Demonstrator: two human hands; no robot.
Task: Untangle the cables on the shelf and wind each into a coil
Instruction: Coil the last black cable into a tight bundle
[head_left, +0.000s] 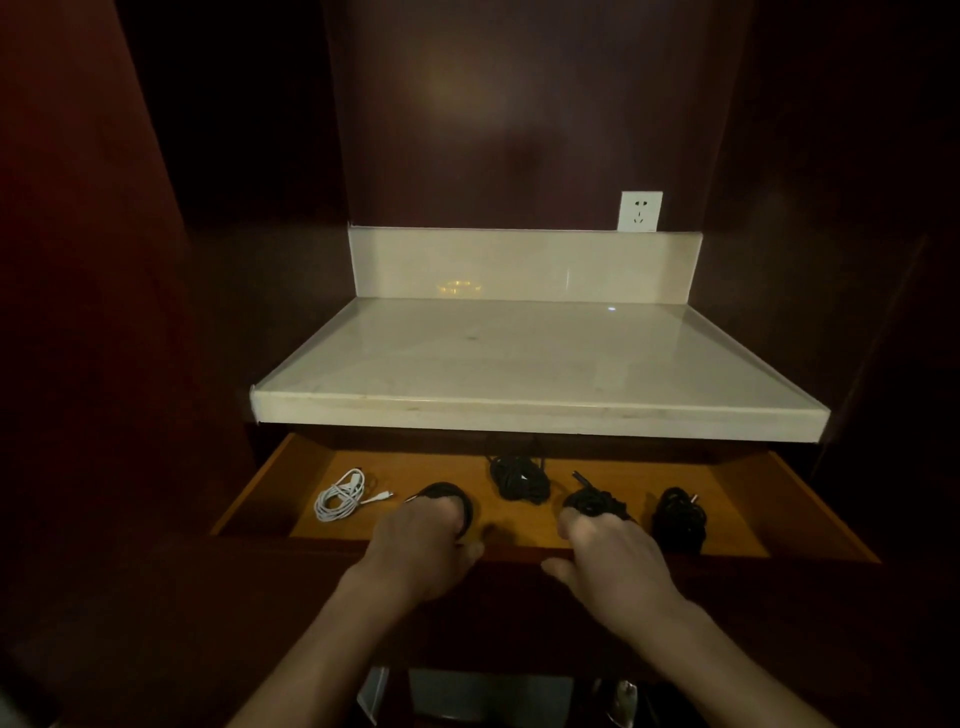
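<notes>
From the head view, my left hand (421, 545) and right hand (605, 553) grip the front edge of the open wooden drawer (810, 514), fingers curled over it, thumbs outside. Inside lie 5 coils: a white cable (337, 497) at left, then 4 black bundles (519, 478), 2 partly hidden behind my fingers. Above sits a pale stone shelf (519, 358), with a wall socket (640, 210) behind.

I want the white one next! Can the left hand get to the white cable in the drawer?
Probably yes. The coiled white cable lies uncovered in the open wooden drawer, just left of the left hand, with nothing between them. But that hand appears to be gripping the drawer's front edge by a black coiled cable.
</notes>
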